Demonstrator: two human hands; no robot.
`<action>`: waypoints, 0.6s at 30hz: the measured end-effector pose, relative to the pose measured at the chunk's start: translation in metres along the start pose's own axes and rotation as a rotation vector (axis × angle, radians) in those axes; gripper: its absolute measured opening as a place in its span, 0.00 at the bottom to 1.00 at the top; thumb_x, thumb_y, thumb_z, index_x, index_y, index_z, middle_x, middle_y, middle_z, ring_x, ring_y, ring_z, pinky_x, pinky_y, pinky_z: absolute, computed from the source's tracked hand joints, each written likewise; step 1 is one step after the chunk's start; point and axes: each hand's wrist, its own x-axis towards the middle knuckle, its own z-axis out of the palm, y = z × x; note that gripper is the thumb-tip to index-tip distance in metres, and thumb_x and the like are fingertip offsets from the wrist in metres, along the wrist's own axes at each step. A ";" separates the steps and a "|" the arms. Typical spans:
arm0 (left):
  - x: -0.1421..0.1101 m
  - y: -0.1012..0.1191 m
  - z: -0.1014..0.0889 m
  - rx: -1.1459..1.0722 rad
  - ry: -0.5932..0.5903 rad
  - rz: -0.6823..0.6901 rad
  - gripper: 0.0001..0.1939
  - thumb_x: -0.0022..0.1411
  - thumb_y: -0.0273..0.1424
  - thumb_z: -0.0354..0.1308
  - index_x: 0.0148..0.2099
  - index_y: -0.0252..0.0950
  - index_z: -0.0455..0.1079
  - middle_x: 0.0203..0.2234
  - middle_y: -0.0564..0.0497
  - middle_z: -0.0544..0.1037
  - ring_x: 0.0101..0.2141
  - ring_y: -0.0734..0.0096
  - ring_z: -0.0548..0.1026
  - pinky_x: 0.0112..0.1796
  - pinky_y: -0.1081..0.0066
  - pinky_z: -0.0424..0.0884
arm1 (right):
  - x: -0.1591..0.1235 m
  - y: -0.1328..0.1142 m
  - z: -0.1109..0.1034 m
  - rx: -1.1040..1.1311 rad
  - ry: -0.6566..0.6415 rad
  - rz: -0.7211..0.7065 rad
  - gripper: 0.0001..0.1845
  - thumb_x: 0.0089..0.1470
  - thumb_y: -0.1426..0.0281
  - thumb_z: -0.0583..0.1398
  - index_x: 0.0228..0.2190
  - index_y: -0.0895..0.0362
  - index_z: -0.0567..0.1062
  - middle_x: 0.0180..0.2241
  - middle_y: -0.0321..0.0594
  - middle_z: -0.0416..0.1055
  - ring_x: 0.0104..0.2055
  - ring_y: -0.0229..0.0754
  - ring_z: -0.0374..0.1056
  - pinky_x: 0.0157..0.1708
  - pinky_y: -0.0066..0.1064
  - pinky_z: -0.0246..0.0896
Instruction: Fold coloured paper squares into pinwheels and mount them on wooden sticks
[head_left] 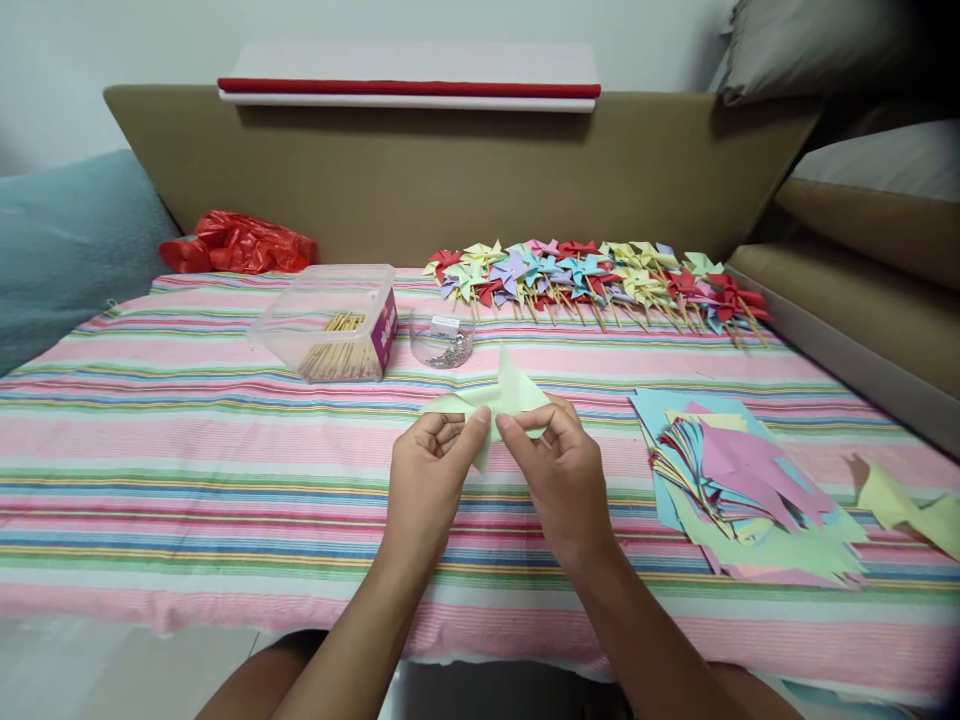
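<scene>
A pale green paper pinwheel (pixel 517 388), its corners folded inward, is held up between my two hands above the striped cloth. My left hand (pixel 436 445) pinches its left side, thumb close to the centre. On the other side, my right hand (pixel 559 455) grips the paper with its thumb pressed near the middle. The two thumb tips almost meet. Beyond my hands stand a clear round tub (pixel 442 345) of small metal pins and a clear plastic box (pixel 330 320) holding wooden sticks (pixel 341 360).
Several finished pinwheels (pixel 585 275) on sticks lie at the back. Cut coloured paper sheets (pixel 742 470) are stacked at right, beside a yellow paper piece (pixel 911 510). A red plastic bag (pixel 251 243) rests at back left. The striped cloth (pixel 225 500) covers the surface; cushions flank it.
</scene>
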 end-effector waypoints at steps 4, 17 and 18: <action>0.001 -0.002 0.001 -0.053 -0.039 -0.003 0.14 0.56 0.37 0.71 0.31 0.34 0.71 0.24 0.55 0.74 0.28 0.76 0.70 0.30 0.76 0.65 | 0.000 0.000 -0.001 -0.024 0.007 0.008 0.10 0.51 0.64 0.67 0.26 0.55 0.73 0.39 0.38 0.66 0.39 0.41 0.68 0.35 0.31 0.67; 0.005 0.001 -0.005 0.001 -0.112 -0.008 0.16 0.59 0.38 0.67 0.28 0.35 0.68 0.23 0.56 0.71 0.27 0.77 0.67 0.31 0.76 0.63 | 0.008 -0.003 -0.009 0.072 -0.018 0.007 0.21 0.51 0.62 0.68 0.46 0.51 0.73 0.49 0.43 0.71 0.48 0.46 0.70 0.42 0.36 0.70; 0.006 0.003 -0.007 0.033 -0.136 -0.014 0.16 0.59 0.39 0.67 0.28 0.35 0.68 0.22 0.56 0.71 0.27 0.77 0.67 0.30 0.76 0.63 | 0.011 -0.004 -0.014 0.085 -0.063 0.041 0.20 0.51 0.60 0.67 0.45 0.52 0.75 0.50 0.44 0.71 0.48 0.47 0.70 0.42 0.36 0.70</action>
